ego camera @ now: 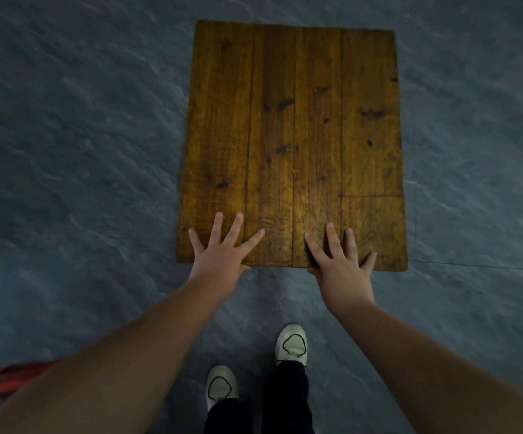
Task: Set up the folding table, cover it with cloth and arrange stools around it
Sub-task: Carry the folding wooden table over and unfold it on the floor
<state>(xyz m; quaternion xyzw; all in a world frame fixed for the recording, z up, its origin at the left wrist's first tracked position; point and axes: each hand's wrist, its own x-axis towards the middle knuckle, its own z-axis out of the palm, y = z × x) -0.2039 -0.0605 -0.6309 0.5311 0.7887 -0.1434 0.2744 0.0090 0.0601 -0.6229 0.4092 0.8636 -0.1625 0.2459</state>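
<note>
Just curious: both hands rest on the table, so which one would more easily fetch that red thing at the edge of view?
Probably the left hand: the red thing lies beside that forearm, while the right hand rests farther off along the table edge.

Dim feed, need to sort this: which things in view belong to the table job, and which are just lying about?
Job: brown wooden plank table; left hand and right hand, fingers spread on its near edge.
Lying about: red strip at lower left, unidentifiable; grey floor.
</note>
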